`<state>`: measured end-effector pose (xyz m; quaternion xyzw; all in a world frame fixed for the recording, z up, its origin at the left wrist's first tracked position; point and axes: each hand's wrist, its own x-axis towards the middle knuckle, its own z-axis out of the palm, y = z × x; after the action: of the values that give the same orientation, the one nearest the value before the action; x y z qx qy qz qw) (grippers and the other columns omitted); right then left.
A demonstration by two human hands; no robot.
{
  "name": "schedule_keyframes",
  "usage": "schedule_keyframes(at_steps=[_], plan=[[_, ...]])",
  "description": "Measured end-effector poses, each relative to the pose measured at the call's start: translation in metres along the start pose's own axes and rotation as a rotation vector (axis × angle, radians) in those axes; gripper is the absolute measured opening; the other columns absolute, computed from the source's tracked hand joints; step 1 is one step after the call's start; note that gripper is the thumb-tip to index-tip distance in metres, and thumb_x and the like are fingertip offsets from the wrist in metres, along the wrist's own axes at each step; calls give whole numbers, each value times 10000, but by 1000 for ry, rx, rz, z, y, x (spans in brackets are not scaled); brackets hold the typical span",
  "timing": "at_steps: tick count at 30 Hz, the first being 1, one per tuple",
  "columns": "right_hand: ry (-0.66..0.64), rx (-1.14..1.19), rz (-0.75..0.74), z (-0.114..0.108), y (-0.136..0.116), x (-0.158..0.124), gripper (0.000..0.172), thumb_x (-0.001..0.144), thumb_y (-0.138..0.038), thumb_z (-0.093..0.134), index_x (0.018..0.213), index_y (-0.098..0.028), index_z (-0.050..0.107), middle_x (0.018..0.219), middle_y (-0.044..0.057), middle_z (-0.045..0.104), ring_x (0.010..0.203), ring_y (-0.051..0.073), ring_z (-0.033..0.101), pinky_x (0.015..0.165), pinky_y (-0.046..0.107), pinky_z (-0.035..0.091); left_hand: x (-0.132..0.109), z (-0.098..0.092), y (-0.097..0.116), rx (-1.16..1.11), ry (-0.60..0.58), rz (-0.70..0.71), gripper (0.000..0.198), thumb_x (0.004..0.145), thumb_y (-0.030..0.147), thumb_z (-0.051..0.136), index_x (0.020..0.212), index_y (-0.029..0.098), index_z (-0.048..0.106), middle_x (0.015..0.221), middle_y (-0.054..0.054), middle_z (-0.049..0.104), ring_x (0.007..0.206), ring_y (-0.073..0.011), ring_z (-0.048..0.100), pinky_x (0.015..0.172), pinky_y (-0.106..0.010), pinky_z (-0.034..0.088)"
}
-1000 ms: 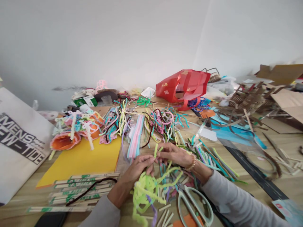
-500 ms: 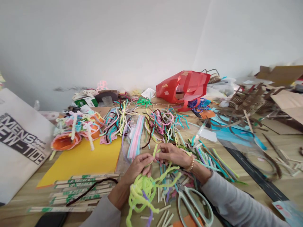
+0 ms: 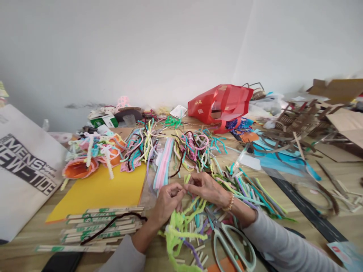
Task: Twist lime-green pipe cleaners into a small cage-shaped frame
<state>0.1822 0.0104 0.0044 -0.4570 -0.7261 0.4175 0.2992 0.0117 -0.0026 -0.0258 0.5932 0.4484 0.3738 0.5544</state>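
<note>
On the worktop (image 3: 31, 230), paper-wrapped chopsticks (image 3: 99, 228) lie left of the tangle of pipe cleaners (image 3: 178, 230) below the left hand (image 3: 167, 202) and right hand (image 3: 205, 189), with scissors (image 3: 231, 241) just right of that tangle. A sheet of card (image 3: 99, 192) lies behind the chopsticks, and a tote bag (image 3: 25, 170) stands at the far left. A carrier bag (image 3: 219, 104) stands at the back before the wall (image 3: 141, 49), with cardboard pieces (image 3: 346, 124) to its right

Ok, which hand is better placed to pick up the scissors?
Right, probably: the right hand is nearer the pale green-handled scissors just below it; the left hand sits farther off, beyond the lime pipe cleaners.
</note>
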Motion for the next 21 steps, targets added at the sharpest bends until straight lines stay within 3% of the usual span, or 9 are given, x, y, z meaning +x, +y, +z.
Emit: schedule_keyframes(at_steps=[14,21], plan=[[-104,474,180,4,10,6,143,714,-274,574,647,-151,544,474,-51,511,416,67,459,406,167,330,1,-1,5,-48,-53,-36,257,737,379,657,673,134,613,410,45,527,370,-81,461,417,-184,348],[-209,587,125,-5,6,4,165,695,-285,632,647,-139,572,539,-38,531,456,62,464,455,174,374,1,-4,2,-366,-206,-164,310,740,436,663,707,131,615,402,50,497,369,-74,445,410,-182,323]])
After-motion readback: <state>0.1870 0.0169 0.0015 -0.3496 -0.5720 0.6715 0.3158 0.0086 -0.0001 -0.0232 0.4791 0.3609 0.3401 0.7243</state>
